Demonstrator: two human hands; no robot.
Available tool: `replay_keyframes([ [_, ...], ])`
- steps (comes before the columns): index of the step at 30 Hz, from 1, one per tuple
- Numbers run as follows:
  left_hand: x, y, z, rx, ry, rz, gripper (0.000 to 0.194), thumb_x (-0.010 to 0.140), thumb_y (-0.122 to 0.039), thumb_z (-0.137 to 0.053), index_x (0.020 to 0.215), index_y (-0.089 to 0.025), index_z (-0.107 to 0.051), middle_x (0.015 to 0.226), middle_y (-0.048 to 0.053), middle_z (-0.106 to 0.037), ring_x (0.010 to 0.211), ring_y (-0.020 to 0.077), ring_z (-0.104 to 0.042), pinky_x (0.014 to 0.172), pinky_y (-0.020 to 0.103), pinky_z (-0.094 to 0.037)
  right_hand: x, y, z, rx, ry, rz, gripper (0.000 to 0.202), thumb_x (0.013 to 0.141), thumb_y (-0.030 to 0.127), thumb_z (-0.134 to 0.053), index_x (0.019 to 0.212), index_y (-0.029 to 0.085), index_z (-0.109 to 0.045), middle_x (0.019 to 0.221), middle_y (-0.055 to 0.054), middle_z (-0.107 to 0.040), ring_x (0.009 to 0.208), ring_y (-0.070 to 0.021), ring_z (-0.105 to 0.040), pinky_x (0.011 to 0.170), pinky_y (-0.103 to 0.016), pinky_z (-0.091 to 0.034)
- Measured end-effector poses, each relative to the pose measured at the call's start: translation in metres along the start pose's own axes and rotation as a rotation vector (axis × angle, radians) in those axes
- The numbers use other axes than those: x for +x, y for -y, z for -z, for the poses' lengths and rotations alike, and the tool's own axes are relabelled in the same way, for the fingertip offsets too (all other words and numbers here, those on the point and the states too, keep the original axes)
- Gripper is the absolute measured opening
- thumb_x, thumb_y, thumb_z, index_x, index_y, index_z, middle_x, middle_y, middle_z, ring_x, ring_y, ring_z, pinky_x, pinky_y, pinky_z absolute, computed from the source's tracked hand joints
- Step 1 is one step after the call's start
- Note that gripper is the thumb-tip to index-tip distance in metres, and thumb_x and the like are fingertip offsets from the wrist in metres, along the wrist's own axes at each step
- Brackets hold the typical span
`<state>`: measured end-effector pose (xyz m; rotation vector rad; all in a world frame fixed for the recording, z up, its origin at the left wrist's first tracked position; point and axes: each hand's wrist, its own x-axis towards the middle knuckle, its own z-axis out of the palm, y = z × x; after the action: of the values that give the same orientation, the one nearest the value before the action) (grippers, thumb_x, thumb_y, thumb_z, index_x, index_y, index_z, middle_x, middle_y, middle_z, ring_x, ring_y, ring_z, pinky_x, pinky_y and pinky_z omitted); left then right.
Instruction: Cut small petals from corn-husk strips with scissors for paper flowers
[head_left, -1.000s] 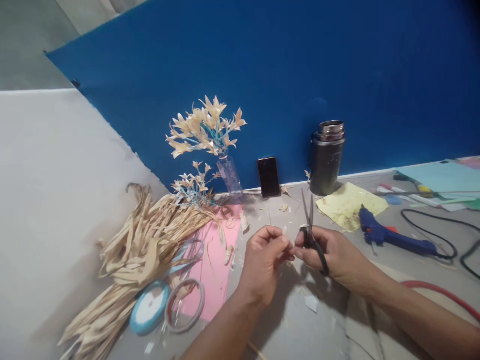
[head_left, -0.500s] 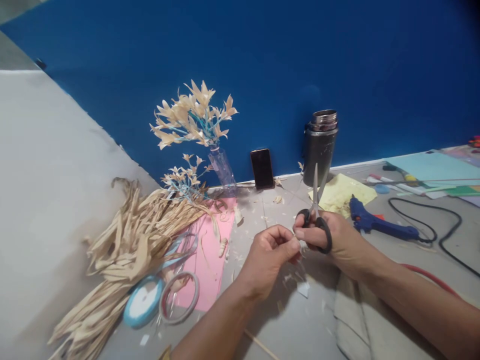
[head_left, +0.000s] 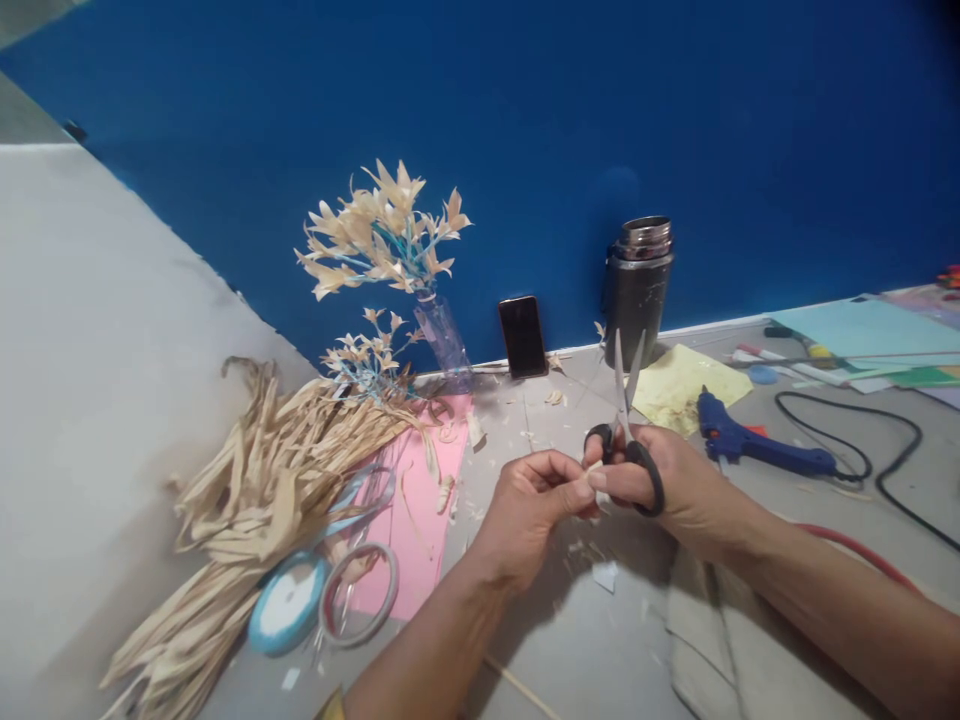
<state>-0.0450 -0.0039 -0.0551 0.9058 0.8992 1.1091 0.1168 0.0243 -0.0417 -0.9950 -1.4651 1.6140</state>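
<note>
My right hand (head_left: pixel 660 475) has the scissors (head_left: pixel 627 390) on its fingers, their blades parted and pointing up. Its thumb and fingertip also meet my left hand (head_left: pixel 536 510). Between the two sets of fingertips is a small pale piece of dried husk (head_left: pixel 592 468), mostly covered by the fingers. My left hand is closed in a pinch on it. Left of the hands lies a heap of dried corn husks (head_left: pixel 285 470), partly over a pink sheet (head_left: pixel 412 510). Husk flowers (head_left: pixel 382 230) on blue stems stand in a clear plastic bottle (head_left: pixel 442 340).
A phone (head_left: pixel 523 337) and an open dark flask (head_left: pixel 637 290) stand by the blue wall. To the right are a yellow paper (head_left: pixel 694 385), a blue glue gun (head_left: pixel 765 440) and its black cord (head_left: pixel 900 455). A blue ribbon roll (head_left: pixel 287 603) and a tape ring (head_left: pixel 390 595) lie left.
The scissors have tilted slightly left, with the blades a little further apart. More of the pale piece shows between the fingertips. Both hands stay together in nearly the same place.
</note>
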Motion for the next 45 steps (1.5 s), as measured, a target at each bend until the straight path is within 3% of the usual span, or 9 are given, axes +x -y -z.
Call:
replay_keyframes([
  [7,-0.001,-0.003,-0.001,-0.109,0.003,0.050,0.031,0.059,-0.034,-0.088,0.064,-0.014,-0.064,0.060,0.001,-0.060,0.058,0.0109,-0.054,0.064,0.026,-0.040,-0.001,0.004,-0.003,0.050,0.023,0.038,0.027,0.067,0.033,-0.075,0.083,0.020,-0.058,0.060,0.003,-0.064,0.059,-0.0153,-0.061,0.055,-0.024,-0.044],
  [14,-0.001,0.000,0.000,-0.039,0.017,0.005,0.028,0.061,-0.031,-0.087,0.064,-0.014,-0.066,0.058,0.002,-0.062,0.058,0.0109,-0.055,0.064,0.025,-0.039,-0.001,0.001,0.000,-0.001,0.002,0.036,0.025,0.068,0.030,-0.074,0.085,0.019,-0.059,0.064,0.002,-0.064,0.059,-0.0146,-0.059,0.054,-0.024,-0.042],
  [19,-0.004,-0.002,-0.003,-0.119,0.080,0.033,0.027,0.062,-0.030,-0.087,0.063,-0.014,-0.065,0.058,0.002,-0.064,0.057,0.0108,-0.057,0.065,0.024,-0.041,0.001,-0.004,0.001,0.295,0.113,0.003,0.022,0.071,0.030,-0.074,0.083,0.017,-0.060,0.060,0.003,-0.059,0.054,-0.0117,-0.053,0.051,-0.023,-0.034],
  [22,-0.003,-0.003,-0.003,-0.156,0.066,0.062,0.027,0.061,-0.030,-0.087,0.065,-0.014,-0.065,0.060,0.001,-0.062,0.058,0.0113,-0.058,0.065,0.025,-0.042,0.002,-0.004,0.001,0.398,0.093,0.013,0.023,0.073,0.033,-0.074,0.084,0.017,-0.062,0.060,0.003,-0.055,0.052,-0.0104,-0.047,0.051,-0.024,-0.031],
  [26,-0.001,-0.002,0.000,-0.136,0.018,0.054,0.028,0.060,-0.031,-0.087,0.066,-0.013,-0.066,0.062,0.001,-0.061,0.058,0.0110,-0.057,0.064,0.026,-0.043,0.002,-0.002,0.000,0.269,0.047,0.052,0.024,0.077,0.038,-0.072,0.080,0.017,-0.062,0.055,0.005,-0.051,0.051,-0.0097,-0.043,0.050,-0.023,-0.031],
  [29,0.000,0.001,0.000,-0.085,0.016,0.018,0.027,0.062,-0.031,-0.086,0.065,-0.013,-0.066,0.055,0.000,-0.059,0.057,0.0108,-0.056,0.063,0.025,-0.042,0.001,-0.001,-0.001,0.170,0.028,0.018,0.021,0.071,0.026,-0.077,0.080,0.018,-0.060,0.055,0.006,-0.056,0.052,-0.0097,-0.047,0.051,-0.022,-0.032],
  [37,0.001,0.000,0.002,-0.182,0.087,0.051,0.025,0.069,-0.032,-0.081,0.070,-0.013,-0.065,0.066,0.002,-0.061,0.062,0.0126,-0.059,0.066,0.027,-0.046,0.005,-0.010,0.002,0.342,0.079,0.034,0.019,0.074,0.028,-0.073,0.083,0.016,-0.062,0.062,0.003,-0.058,0.054,-0.0100,-0.047,0.052,-0.023,-0.032],
  [42,0.000,-0.001,0.002,-0.163,0.111,-0.002,0.034,0.080,-0.047,-0.069,0.076,-0.013,-0.065,0.070,0.003,-0.060,0.063,0.0138,-0.059,0.066,0.028,-0.046,0.005,-0.007,0.003,0.262,0.064,0.081,0.019,0.076,0.031,-0.073,0.083,0.018,-0.061,0.062,0.002,-0.061,0.057,-0.0127,-0.052,0.054,-0.025,-0.034],
  [45,-0.002,-0.001,0.002,-0.081,0.103,-0.050,0.029,0.078,-0.042,-0.072,0.077,-0.013,-0.066,0.068,0.003,-0.060,0.064,0.0136,-0.058,0.066,0.027,-0.044,0.002,-0.003,0.000,0.197,0.048,0.061,0.020,0.075,0.029,-0.074,0.081,0.019,-0.058,0.057,0.002,-0.061,0.057,-0.0149,-0.057,0.054,-0.025,-0.035],
])
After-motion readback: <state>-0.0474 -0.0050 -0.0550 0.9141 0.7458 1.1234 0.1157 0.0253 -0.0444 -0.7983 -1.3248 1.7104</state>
